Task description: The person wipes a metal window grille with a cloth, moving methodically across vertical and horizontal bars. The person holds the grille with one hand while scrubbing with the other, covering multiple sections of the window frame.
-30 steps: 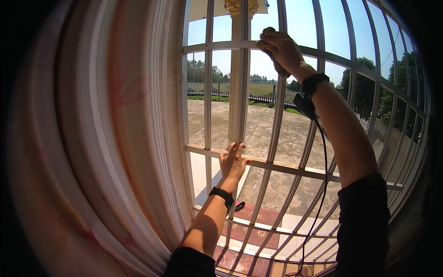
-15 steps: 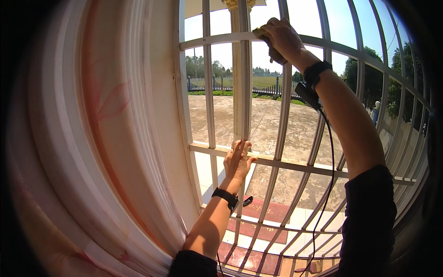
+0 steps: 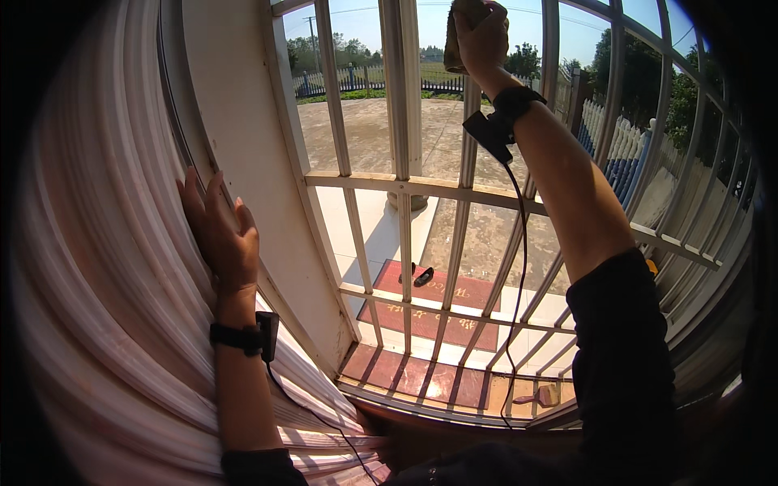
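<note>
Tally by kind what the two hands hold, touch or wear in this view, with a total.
Cloths: 1, the cloth gripped in the right hand high on the window bars.
Curtains: 1, the curtain under the flat left hand.
Wrist bands: 2, the left wrist band and the right wrist band.
Total: 4

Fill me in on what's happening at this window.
A person stands at a barred window. The right hand is raised high, holding a cloth against the upper part of the white window grille. The left hand lies flat against the pale curtain gathered at the left side. Both wrists wear black bands with a cable. Outside lie a sunlit paved yard and a picket fence.
</note>
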A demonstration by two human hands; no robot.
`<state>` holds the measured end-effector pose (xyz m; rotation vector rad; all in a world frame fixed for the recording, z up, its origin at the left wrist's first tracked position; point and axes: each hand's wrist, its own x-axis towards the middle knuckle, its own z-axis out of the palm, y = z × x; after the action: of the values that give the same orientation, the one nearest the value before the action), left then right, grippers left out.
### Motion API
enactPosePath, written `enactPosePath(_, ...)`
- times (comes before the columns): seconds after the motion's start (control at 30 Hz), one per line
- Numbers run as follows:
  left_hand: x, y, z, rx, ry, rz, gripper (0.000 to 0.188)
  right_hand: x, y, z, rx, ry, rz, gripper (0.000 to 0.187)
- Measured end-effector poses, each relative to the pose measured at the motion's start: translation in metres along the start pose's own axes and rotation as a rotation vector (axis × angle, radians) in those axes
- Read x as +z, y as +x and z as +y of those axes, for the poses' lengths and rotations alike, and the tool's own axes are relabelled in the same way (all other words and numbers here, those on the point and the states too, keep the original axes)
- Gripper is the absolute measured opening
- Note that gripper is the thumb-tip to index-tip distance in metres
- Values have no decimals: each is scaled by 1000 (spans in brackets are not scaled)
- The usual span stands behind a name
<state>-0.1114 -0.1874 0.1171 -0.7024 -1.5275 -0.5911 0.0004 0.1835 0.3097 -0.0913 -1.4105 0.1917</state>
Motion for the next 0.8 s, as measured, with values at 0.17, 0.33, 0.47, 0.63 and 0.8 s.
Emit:
enactPosePath(0.17,-14,-2,-42,17,321,-17,66,-5,-55,40,316,-171,-468,36)
enactPosePath(0.33,-15,-16,-67,114,510,-40,65,-35,-194,44,416,-367,-426,47)
enactPosePath(0.47,-3,-29,-68,122,447,-34,65,-85,-215,36,114,-500,-616,33)
enactPosePath(0.63,19,-36,-84,93,413,11,69,-134,-197,36,-235,-760,-992,20)
enactPosePath(0.8,39,-46,-81,-1,274,94,68,-125,-211,35,-261,-571,-866,25)
